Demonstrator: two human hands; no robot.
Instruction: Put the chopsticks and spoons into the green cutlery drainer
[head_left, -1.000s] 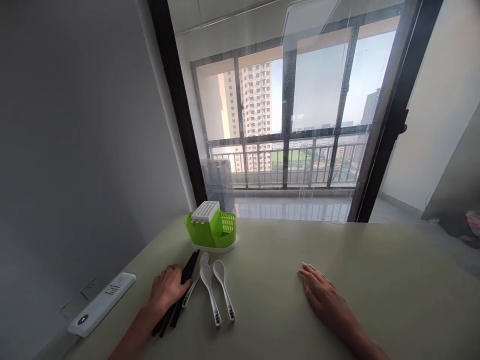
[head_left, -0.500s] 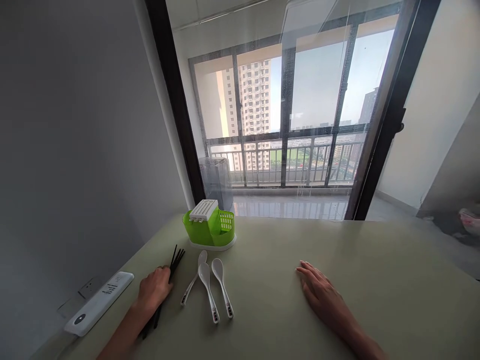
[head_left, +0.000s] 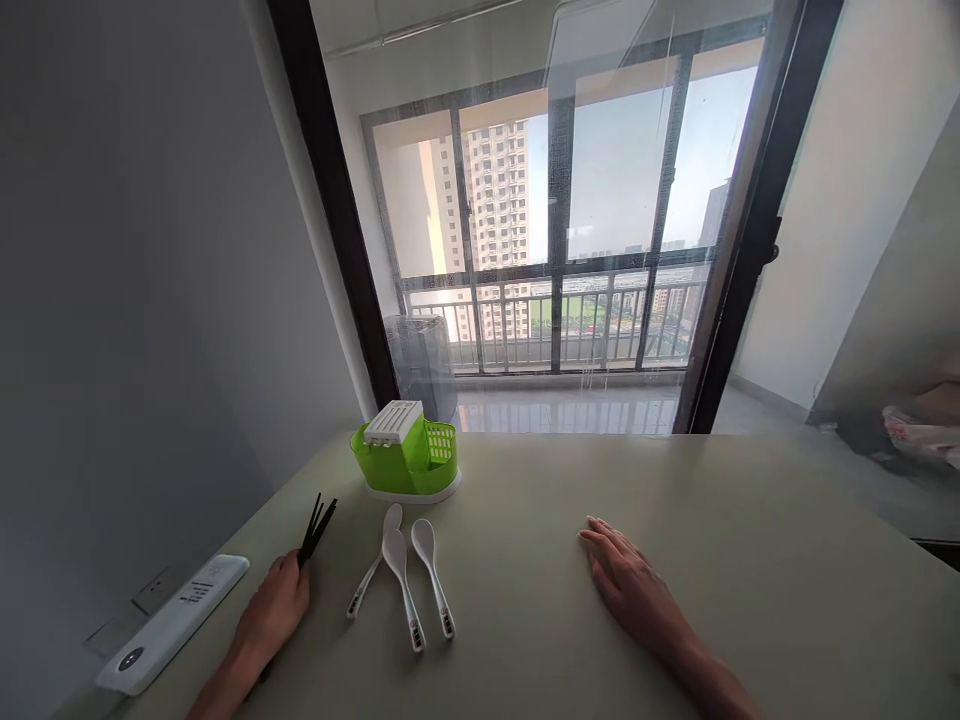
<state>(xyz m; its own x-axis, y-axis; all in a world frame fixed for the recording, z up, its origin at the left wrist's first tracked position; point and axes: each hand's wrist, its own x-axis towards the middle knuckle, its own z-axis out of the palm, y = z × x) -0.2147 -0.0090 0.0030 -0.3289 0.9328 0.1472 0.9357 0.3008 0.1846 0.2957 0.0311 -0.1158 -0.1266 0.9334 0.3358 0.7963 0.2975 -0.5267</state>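
Observation:
My left hand (head_left: 276, 602) is closed round a bundle of black chopsticks (head_left: 318, 528), whose ends stick out above the fist and a little below the wrist. To the right of it lie three white spoons (head_left: 398, 566), one partly under another, with dark markings on their handles. Behind the spoons stands a green utensil caddy (head_left: 409, 470) with a white slotted top and a white base; its open basket on the right has a lattice wall. On the right side, my right hand (head_left: 624, 575) rests flat on the table, palm down, fingers stretched out and holding nothing.
A white power strip (head_left: 176, 622) lies along the table's left edge, near a wall socket (head_left: 154, 588). The pale green table (head_left: 525, 620) runs up to a dark-framed glass partition (head_left: 727, 330), with a balcony behind it. A grey wall borders the left.
My left hand has gathered the chopsticks and drawn them left and towards me. The whole view has shifted slightly; my right hand stays flat on the table.

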